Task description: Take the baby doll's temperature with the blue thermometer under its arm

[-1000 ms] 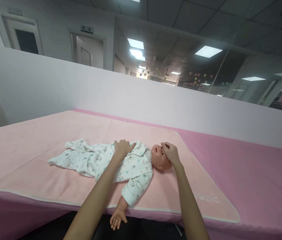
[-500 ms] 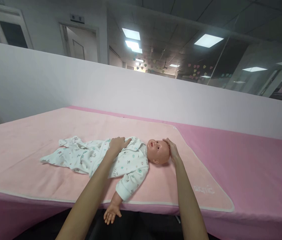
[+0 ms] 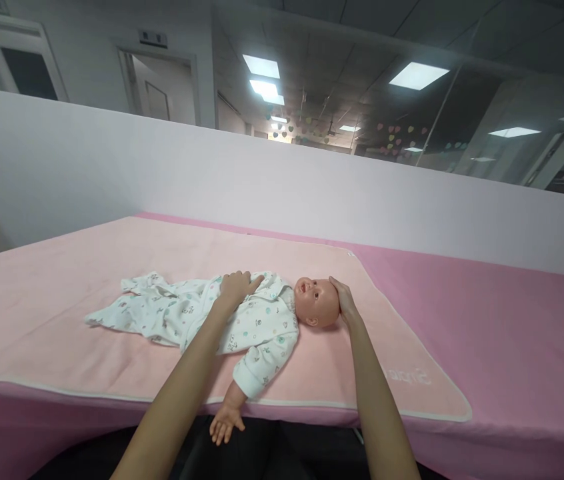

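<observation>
A baby doll (image 3: 316,302) in a white patterned sleepsuit (image 3: 182,317) lies on its back on a light pink blanket (image 3: 62,293). Its head points right and its near arm hangs over the bed's front edge. My left hand (image 3: 236,289) rests on the doll's chest, fingers loosely curled and the index finger stretched toward the collar. My right hand (image 3: 343,301) cups the top of the doll's head, fingers curved against it.
The blanket covers a darker pink bed sheet (image 3: 512,333). A white partition wall (image 3: 282,180) runs along the far side of the bed. Beyond it are doorways, ceiling lights and glass office walls.
My right hand slid from the doll's face to the top of its head, and the face now shows. The left hand stayed on the chest. The view shifted slightly.
</observation>
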Available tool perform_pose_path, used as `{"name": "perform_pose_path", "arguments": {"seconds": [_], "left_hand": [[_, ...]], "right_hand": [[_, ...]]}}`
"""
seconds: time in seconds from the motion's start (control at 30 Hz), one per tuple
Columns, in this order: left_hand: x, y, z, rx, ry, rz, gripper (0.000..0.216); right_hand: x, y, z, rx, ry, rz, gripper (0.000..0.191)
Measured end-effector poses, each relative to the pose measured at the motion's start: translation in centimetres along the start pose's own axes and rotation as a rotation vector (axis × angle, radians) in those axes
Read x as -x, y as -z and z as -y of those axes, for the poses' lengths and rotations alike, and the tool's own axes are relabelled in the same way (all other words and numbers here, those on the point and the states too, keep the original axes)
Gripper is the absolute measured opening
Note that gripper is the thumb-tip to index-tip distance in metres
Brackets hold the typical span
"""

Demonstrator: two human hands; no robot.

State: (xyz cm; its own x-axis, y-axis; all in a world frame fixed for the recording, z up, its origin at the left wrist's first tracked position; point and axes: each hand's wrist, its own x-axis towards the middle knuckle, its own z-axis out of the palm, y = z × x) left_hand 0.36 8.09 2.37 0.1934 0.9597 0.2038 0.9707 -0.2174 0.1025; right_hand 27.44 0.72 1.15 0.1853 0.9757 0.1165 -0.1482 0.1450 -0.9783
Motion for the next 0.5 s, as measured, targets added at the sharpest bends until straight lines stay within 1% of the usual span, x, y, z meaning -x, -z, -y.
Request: {"name": "perform_pose_path", "arguments": {"seconds": [0.07, 0.2, 0.27, 0.33, 0.37, 0.43, 0.5], "left_hand": [[0.0, -0.1, 0.0, -0.002, -0.002, -0.004, 0.069], [0.0, -0.1, 0.0, -0.002, 0.0, -0.004, 0.068], [0.0, -0.1, -0.1, -0.004, 0.006, 0.005, 0.067], [0.0, 0.0, -0.1, -0.006, 0.013, 0.016, 0.067], [0.0, 0.0, -0.1, -0.008, 0.016, 0.017, 0.067], [0.1, 0.1, -0.2, -0.009, 0.021, 0.014, 0.067], [0.1, 0.2, -0.2, -0.006, 0.023, 0.014, 0.067]], "right_hand": [[-0.4, 0.3, -0.1, -0.016, 0.024, -0.053, 0.037], [-1.5, 1.3, -0.3, -0.064, 0.112, -0.308, 0.037], [-1.6, 1.5, -0.3, -0.072, 0.136, -0.366, 0.041], [-1.5, 1.4, -0.3, -0.07, 0.155, -0.364, 0.041], [-1.3, 1.2, -0.3, -0.063, 0.157, -0.341, 0.04], [-0.9, 0.7, -0.1, -0.031, 0.127, -0.24, 0.035], [-0.6, 0.2, 0.1, 0.013, 0.062, -0.128, 0.034]]}}
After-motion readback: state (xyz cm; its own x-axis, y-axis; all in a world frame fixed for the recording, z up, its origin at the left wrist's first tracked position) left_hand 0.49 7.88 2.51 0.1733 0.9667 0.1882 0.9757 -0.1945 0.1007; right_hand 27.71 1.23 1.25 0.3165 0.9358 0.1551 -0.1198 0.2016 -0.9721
